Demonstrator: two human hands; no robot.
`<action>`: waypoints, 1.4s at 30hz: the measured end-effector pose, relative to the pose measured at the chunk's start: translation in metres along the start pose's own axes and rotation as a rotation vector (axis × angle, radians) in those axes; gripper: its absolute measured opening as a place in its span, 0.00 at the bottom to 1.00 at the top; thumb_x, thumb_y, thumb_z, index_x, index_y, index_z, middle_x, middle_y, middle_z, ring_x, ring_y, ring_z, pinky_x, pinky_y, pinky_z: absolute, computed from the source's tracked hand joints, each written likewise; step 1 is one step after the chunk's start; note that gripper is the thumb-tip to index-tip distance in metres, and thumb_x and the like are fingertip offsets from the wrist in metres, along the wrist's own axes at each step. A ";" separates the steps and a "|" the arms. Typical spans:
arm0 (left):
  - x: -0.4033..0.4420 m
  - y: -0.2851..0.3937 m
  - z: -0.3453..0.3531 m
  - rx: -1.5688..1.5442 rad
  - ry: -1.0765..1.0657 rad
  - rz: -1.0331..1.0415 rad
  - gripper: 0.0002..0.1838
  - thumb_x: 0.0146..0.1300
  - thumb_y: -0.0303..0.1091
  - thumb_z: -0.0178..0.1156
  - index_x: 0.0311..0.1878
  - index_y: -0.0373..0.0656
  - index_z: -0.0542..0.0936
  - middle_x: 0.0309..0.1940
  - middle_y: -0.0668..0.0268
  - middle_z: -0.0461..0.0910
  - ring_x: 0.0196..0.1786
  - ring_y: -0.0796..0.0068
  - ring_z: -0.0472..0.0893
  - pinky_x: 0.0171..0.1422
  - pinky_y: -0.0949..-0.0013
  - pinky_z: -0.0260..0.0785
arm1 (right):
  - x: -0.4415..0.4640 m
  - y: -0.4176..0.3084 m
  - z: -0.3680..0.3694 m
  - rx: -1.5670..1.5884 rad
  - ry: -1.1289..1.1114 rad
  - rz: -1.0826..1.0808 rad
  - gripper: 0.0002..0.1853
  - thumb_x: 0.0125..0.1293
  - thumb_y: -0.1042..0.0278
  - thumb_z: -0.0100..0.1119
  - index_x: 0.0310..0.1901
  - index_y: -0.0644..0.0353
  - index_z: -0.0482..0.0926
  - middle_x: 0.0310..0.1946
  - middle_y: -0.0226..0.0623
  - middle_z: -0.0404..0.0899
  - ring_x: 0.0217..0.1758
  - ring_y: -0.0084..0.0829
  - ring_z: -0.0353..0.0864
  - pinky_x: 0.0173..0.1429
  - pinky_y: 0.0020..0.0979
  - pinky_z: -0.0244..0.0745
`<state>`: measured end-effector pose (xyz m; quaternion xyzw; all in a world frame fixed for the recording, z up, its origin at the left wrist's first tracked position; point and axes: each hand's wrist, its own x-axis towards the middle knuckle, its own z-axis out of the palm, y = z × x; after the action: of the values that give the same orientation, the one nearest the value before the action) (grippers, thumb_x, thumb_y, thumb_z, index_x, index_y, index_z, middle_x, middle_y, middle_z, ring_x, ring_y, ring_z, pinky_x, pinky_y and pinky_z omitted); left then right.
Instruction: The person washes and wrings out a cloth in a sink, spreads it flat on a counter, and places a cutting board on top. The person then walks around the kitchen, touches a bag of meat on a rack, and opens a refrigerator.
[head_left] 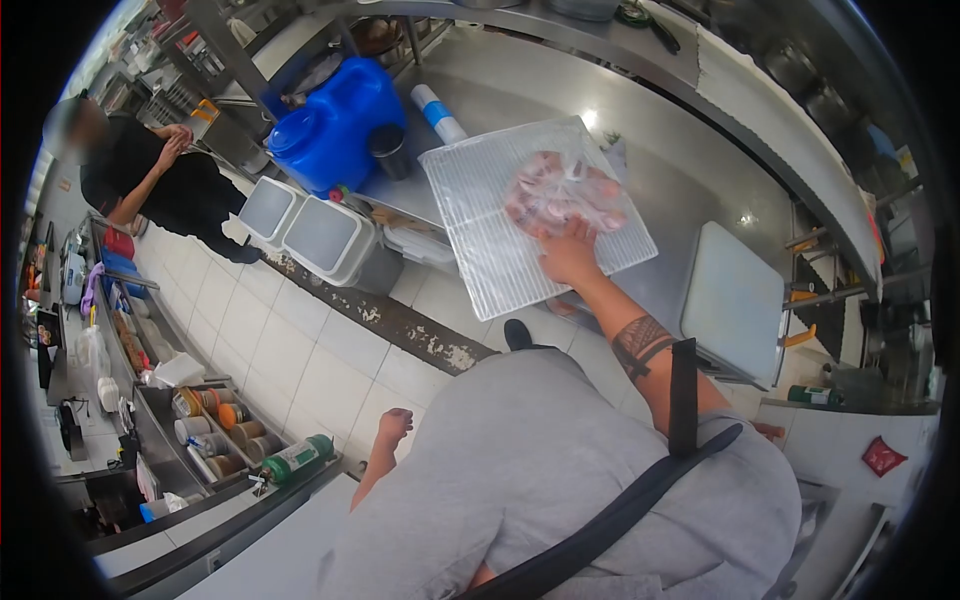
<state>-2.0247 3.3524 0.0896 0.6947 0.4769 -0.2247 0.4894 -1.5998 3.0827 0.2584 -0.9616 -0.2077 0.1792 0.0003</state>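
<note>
My right hand (570, 255), at the end of a tattooed forearm, is at the near edge of a clear plastic bag of pinkish raw meat (565, 195). Its fingers are bent against the bag, and the fingertips are partly hidden. Under the bag lies a whitish ribbed rack (480, 255), tilted across the steel table (670, 150) with its near corner past the table edge. Low beside my body is my left hand (396, 426), away from the table, its fingers curled in and nothing visible in them.
Left of the rack stand a blue jug (345, 125), a dark cup (389, 150) and a blue-and-white roll (437, 112). White lidded bins (330, 240) stand below. A white cutting board (735, 300) is at right. Another person (150, 180) stands far left, hands together.
</note>
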 end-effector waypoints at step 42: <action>-0.059 -0.263 -0.017 -0.450 0.367 -0.174 0.17 0.58 0.40 0.62 0.40 0.34 0.85 0.30 0.54 0.86 0.32 0.63 0.86 0.45 0.61 0.77 | -0.080 -0.241 0.146 -0.141 -0.601 -0.899 0.24 0.65 0.47 0.57 0.51 0.60 0.83 0.47 0.49 0.83 0.53 0.48 0.81 0.58 0.40 0.75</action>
<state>-2.2856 3.3587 0.0201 0.5543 0.6529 -0.0249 0.5156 -1.8140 3.2599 0.1670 -0.6822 -0.6009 0.4140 -0.0468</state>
